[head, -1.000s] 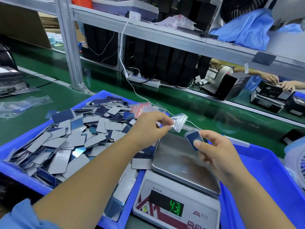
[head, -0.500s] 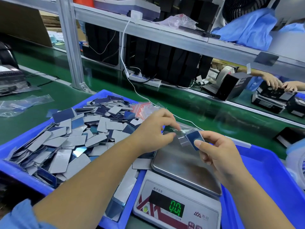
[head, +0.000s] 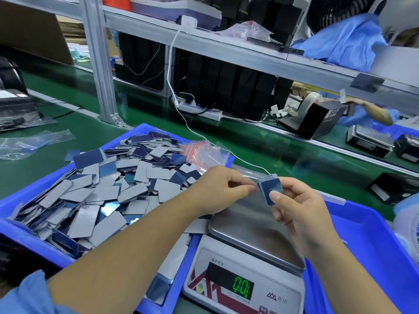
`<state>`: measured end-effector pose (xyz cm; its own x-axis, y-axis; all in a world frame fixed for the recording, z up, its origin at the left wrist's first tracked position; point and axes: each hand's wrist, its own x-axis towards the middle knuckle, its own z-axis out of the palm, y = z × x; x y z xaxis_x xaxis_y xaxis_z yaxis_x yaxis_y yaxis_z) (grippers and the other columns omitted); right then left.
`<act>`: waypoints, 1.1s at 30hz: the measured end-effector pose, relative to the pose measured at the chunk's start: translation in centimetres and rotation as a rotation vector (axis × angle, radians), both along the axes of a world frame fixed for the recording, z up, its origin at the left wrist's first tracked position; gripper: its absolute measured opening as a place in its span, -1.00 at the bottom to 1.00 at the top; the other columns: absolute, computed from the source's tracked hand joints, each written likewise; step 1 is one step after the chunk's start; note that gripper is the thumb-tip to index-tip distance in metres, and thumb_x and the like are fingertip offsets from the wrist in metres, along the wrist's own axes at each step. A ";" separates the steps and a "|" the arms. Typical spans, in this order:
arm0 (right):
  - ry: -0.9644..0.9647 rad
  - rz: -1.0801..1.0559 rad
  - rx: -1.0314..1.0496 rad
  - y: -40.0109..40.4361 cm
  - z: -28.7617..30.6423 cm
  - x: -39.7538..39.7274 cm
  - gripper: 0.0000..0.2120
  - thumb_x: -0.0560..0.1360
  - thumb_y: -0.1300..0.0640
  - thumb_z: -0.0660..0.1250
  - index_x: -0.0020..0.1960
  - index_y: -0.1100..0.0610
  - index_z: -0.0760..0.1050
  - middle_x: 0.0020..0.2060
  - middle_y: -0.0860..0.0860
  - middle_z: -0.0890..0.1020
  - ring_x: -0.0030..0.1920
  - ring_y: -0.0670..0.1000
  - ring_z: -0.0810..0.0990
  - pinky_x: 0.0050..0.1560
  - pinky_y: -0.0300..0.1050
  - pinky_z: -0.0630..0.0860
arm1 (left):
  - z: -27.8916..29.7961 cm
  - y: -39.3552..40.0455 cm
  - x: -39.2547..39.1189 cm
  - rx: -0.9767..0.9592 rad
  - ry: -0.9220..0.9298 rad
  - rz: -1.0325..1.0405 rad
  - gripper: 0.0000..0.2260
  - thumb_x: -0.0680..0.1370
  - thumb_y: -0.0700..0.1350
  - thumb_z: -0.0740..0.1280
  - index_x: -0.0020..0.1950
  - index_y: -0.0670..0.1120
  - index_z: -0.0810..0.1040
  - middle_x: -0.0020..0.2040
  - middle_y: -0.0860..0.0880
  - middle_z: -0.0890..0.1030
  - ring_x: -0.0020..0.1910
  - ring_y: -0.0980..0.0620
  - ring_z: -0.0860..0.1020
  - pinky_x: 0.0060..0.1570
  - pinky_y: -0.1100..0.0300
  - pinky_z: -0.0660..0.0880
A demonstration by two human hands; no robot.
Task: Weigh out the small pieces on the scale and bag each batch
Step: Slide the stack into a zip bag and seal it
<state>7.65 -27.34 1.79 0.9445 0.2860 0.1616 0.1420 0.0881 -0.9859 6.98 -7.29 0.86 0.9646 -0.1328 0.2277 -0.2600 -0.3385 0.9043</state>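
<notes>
I take the scale [head: 247,250] as my landmark; it sits on the green worktop [head: 260,143] and its display [head: 242,289] reads 0.0, with the steel pan [head: 254,225] bare.

Just above the pan's far edge, my right hand [head: 299,214] pinches a small stack [head: 271,191] of blue pieces between thumb and fingers, so that grip is clamped on the stack. My left hand [head: 217,189] meets it from the left of the scale, fingertips pressed together on a clear bag [head: 248,175] that lies against the stack. The bag is thin and see-through, and I cannot tell whether the stack is partly inside it.

To the left of the scale, a blue tray [head: 27,236] holds the heap [head: 97,189] of loose grey and blue pieces, some spilling down toward the scale's front left corner. At the heap's far side, beyond the scale's far left corner, lies a bundle of red-striped bags [head: 199,152]. To the right of the scale is a second blue tray [head: 374,245]. A white cable [head: 181,114] runs from behind the scale up to the shelf [head: 249,55] beyond it. Farther off, past the scale's right side, another person's arm [head: 374,111] reaches near a black box [head: 317,120].
</notes>
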 end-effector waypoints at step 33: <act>-0.387 -0.073 -0.820 -1.3 -0.4 0.5 -0.77 0.42 0.19 0.49 -0.09 -0.13 0.60 -0.27 -0.31 0.60 -0.30 -0.25 0.51 -0.24 -0.45 0.36 | -0.2 0.8 0.5 -0.036 0.024 0.081 -0.84 0.51 -0.01 0.45 -0.29 0.08 0.66 -0.29 0.10 0.64 -0.28 0.23 0.56 -0.22 0.44 0.43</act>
<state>8.18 -28.61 1.35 0.8868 0.3928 0.2434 0.4540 -0.6425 -0.6173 7.52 -6.45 0.65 0.9770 -0.0462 0.2080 -0.2116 -0.3246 0.9219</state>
